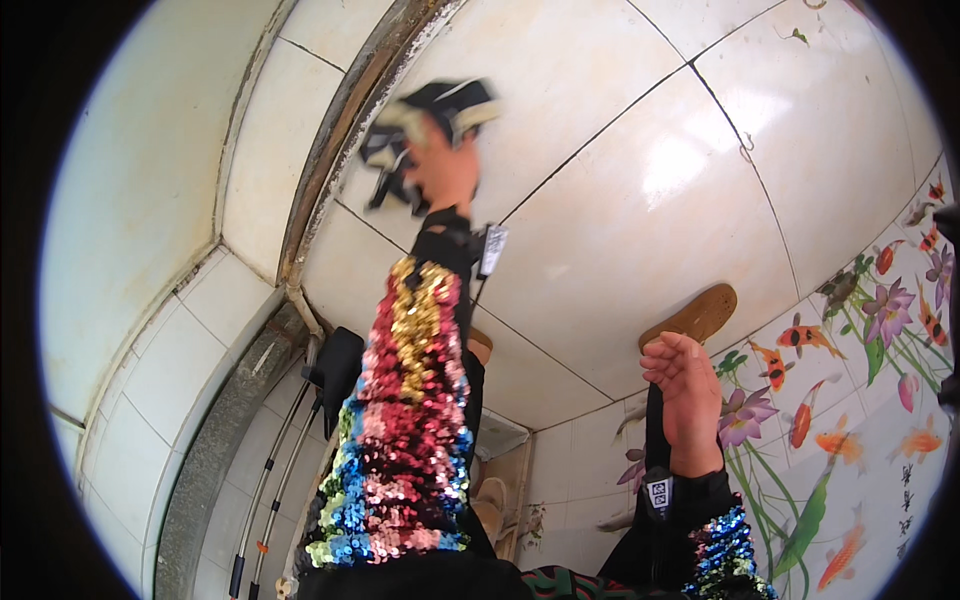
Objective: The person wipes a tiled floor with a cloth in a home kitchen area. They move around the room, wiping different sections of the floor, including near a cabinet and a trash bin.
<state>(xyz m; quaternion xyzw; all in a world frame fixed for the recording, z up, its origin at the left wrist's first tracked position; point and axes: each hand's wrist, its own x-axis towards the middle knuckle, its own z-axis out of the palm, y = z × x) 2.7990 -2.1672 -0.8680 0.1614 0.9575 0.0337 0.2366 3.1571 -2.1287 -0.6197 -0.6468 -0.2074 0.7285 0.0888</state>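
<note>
My left hand reaches out over the pale floor tiles. A crumpled black-and-cream item is gripped in it, blurred; whether it is cloth or footwear I cannot tell. It is close to the worn brown edge strip along the floor's left side. Lower right, my right hand hangs with its fingers loosely curled and holds nothing. Just beyond its fingertips is a brown slipper on my foot. My other slipper shows partly behind the left sleeve.
Telescopic metal poles with a black part stand at lower left, beside a grey stone ledge. Below, a pair of shoes sits partly hidden. A wall with printed koi and lotus borders the right. A dry leaf lies on the far tiles.
</note>
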